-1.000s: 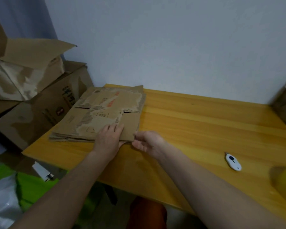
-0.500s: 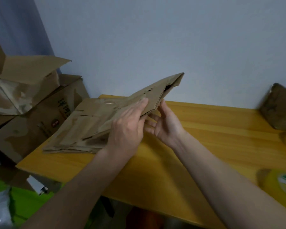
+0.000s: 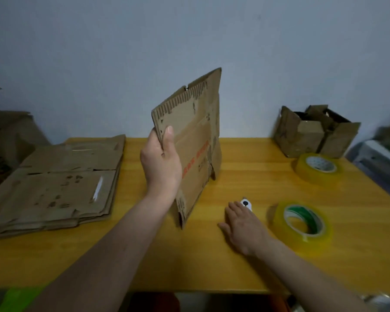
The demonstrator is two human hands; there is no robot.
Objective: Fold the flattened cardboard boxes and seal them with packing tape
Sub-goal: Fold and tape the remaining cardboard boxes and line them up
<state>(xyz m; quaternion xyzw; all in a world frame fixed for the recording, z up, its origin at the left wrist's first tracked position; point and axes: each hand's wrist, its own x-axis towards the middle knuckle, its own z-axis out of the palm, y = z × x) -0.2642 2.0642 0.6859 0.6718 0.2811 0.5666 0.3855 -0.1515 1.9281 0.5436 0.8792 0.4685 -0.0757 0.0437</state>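
My left hand point(image 3: 161, 164) grips one flattened cardboard box point(image 3: 195, 134) by its near edge and holds it upright on the table's middle, red print facing me. My right hand point(image 3: 242, 224) lies palm down on the wooden table point(image 3: 212, 262), fingers apart, holding nothing; its fingertips touch a small white cutter point(image 3: 247, 204). A stack of flattened boxes point(image 3: 54, 188) lies at the table's left. One roll of clear yellowish tape with a green core point(image 3: 302, 224) sits just right of my right hand. A second tape roll point(image 3: 319, 168) sits farther back.
An assembled, worn cardboard box point(image 3: 313, 131) stands at the back right corner by the wall. Larger cardboard pieces point(image 3: 7, 136) lean off the table's left side. Something grey and white point(image 3: 378, 158) lies beyond the right edge.
The box has come off the stack and swung upright over the table's middle, now in my left hand alone. My right hand let go and dropped to the table by the cutter.
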